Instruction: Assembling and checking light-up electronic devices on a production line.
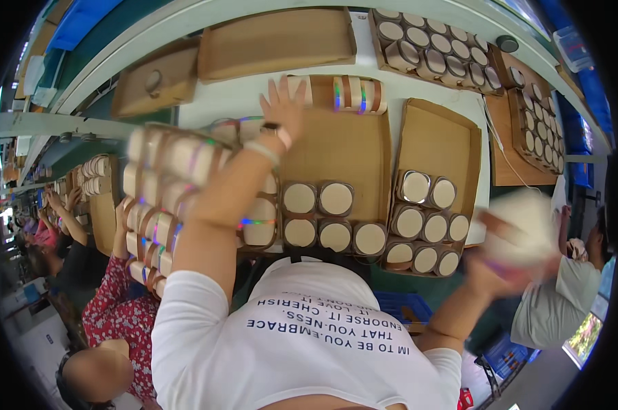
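Observation:
My left hand point(284, 106) reaches over the far left corner of a shallow cardboard tray point(336, 147), fingers spread. Its fingertips are beside a cream jar point(300, 90); whether they touch is unclear. Two jars with brown bands and shiny strips point(358, 95) lie on their sides at the tray's far end. Several jars with round cream lids point(336, 198) stand at its near end. Off to the right, my right hand point(507, 270) grips a cream jar with a brown band point(521, 229); both are smeared by motion.
A second tray point(437, 130) holds several lidded jars to the right. Banded jars point(162, 219) are piled at left, next to a co-worker in a red floral top point(128, 311). Full trays point(432, 44) stand far right, and bare cardboard trays point(275, 44) lie along the back.

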Available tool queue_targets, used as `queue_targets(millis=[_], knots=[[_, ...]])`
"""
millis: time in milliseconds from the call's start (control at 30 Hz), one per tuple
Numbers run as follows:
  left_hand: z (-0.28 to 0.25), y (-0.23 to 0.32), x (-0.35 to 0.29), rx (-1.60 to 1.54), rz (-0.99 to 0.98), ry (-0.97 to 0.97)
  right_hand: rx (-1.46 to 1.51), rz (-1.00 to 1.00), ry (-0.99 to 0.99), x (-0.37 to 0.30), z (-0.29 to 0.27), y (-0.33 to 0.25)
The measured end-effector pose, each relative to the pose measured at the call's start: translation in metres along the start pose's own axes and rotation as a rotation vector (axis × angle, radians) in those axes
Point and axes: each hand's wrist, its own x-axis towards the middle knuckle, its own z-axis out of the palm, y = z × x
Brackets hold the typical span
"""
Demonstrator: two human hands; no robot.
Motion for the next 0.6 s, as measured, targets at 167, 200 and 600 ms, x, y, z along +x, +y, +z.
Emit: queue_targets(millis=[167, 200, 600], knots=[[0.029, -0.004, 0.073, 0.166, 0.236, -0.499, 0.920, -0.304, -0.017, 0.075, -0.028, -0.069], [0.032, -0.008, 0.080, 0.091, 0.258, -0.754, 1.215, -0.357, -0.159, 0.081, -0.025, -0.067], [-0.056, 0.038, 0.054, -0.705, -0.100, -0.192, -0.150, -0.128, -0.937, -0.108, 0.143, 0.100]])
